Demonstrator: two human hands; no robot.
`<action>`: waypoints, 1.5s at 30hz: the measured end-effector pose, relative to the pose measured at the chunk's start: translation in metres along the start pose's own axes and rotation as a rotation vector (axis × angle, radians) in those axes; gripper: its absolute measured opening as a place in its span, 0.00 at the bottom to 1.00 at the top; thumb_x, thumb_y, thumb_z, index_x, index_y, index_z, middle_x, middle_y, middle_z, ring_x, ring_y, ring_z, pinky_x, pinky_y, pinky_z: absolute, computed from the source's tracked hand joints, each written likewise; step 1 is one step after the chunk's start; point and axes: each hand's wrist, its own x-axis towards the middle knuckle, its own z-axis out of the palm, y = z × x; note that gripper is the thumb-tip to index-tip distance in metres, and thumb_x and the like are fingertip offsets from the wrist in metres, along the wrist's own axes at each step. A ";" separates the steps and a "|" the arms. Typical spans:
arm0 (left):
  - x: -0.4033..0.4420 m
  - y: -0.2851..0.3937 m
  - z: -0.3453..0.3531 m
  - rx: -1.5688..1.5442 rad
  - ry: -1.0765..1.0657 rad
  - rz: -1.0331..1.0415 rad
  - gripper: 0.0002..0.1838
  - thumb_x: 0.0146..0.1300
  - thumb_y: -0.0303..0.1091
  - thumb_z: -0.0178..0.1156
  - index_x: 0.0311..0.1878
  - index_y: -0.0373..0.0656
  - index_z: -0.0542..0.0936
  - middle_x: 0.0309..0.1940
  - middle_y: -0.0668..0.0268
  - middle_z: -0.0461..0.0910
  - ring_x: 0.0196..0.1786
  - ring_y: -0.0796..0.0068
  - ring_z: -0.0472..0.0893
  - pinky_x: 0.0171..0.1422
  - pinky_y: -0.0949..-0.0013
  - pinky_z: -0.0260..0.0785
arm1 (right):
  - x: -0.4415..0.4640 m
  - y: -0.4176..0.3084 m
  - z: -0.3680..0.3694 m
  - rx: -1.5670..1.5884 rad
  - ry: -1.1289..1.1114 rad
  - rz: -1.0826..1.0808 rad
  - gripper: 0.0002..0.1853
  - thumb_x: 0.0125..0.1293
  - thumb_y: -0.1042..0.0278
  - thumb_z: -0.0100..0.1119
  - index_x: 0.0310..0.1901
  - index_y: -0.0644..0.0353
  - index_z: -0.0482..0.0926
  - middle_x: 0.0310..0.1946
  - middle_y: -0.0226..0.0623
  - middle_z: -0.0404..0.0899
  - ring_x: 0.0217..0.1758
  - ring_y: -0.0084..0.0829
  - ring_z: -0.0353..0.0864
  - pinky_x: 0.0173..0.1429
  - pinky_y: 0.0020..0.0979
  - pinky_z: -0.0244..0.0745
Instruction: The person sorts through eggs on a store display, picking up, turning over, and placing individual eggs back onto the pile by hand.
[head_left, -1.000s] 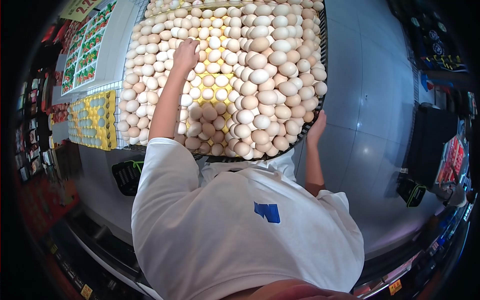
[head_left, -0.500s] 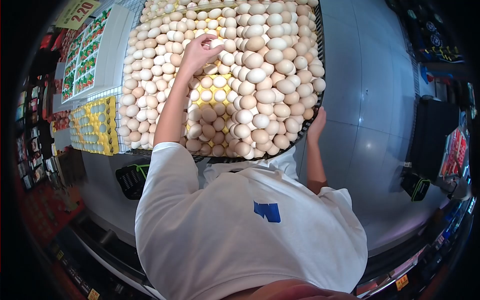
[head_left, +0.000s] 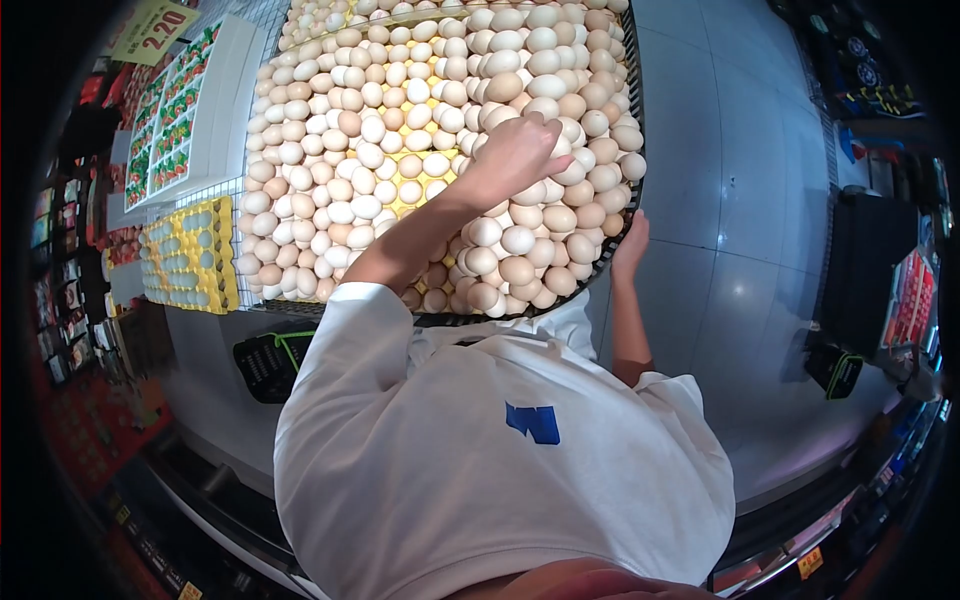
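Seen from my distant post, the left hand (head_left: 512, 165) of a shopper in a white T-shirt (head_left: 450, 490) reached across a display of loose eggs (head_left: 503, 87), its fingers curled down over the taller pile on the right. The thumb stood a little apart from the curled fingers; I could not tell whether the hidden fingertips pinched an egg or only touched the shells. The right hand (head_left: 629, 250) was at the black rim (head_left: 637, 120), its fingers close together and nearly straight, and whether they gripped the edge I could not tell.

The eggs lay under and around the left hand, heaped several deep on that side and thinner toward the middle, where yellow tray (head_left: 425, 154) showed between them. To the left stood a separate yellow tray stack (head_left: 218, 240) holding pale eggs, near boxed red-and-green goods (head_left: 180, 110) and a price sign reading 2.20 (head_left: 160, 30).

In my judgement, the chief risk was the pile itself: an egg drawn from low in it could have set its neighbours rolling over the rim onto the hard floor (head_left: 690, 180). A heavy knuckle or a dipping forearm could have cracked shells, and too light a pinch could have let one slip.
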 end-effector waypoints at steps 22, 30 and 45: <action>0.008 0.008 0.012 0.167 -0.007 0.075 0.18 0.56 0.46 0.65 0.29 0.39 0.78 0.22 0.58 0.79 0.27 0.62 0.82 0.28 0.63 0.73 | -0.003 -0.009 0.000 0.010 -0.017 0.049 0.22 0.76 0.52 0.43 0.36 0.66 0.74 0.33 0.36 0.74 0.37 0.29 0.69 0.46 0.33 0.66; 0.008 0.005 0.007 0.230 0.027 0.126 0.19 0.57 0.46 0.64 0.29 0.37 0.77 0.23 0.57 0.77 0.29 0.62 0.81 0.31 0.61 0.72 | -0.003 -0.008 0.000 0.004 -0.018 0.049 0.22 0.76 0.52 0.43 0.36 0.66 0.74 0.33 0.36 0.73 0.38 0.29 0.69 0.47 0.32 0.66; -0.106 -0.053 -0.032 -0.430 0.416 -0.518 0.10 0.67 0.33 0.58 0.45 0.38 0.82 0.35 0.63 0.83 0.35 0.76 0.80 0.40 0.73 0.73 | -0.001 -0.004 0.000 0.013 -0.030 0.003 0.22 0.75 0.52 0.44 0.39 0.67 0.73 0.32 0.36 0.73 0.36 0.30 0.68 0.45 0.34 0.66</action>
